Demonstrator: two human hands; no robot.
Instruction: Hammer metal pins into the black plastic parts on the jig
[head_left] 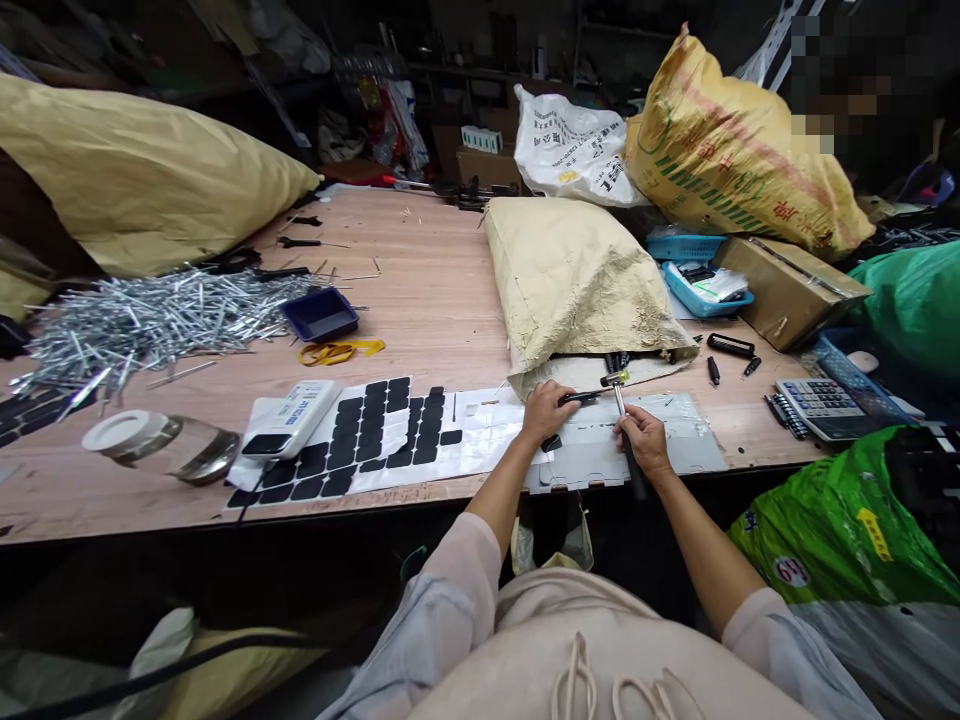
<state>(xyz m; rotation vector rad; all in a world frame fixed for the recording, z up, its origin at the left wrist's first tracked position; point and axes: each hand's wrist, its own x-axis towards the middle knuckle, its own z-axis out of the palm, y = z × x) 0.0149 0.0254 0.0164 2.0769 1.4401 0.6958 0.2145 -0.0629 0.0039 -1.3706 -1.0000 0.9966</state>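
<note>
My right hand is wrapped round the dark handle of a small hammer. The hammer's yellowish head points away from me, near the mouth of a cream woven sack. To the left, my left hand pinches a slim black part just above the work surface. What exactly this part is, I cannot tell. Both hands are over a grey board at the table's front edge. Dark pieces show inside the sack's opening. A small black piece lies below my left hand.
At left are a heap of metal rods, a dark blue tray, a lidded jar and sheets of black pads. A calculator, blue baskets and a cardboard box stand right. A green sack is beside me.
</note>
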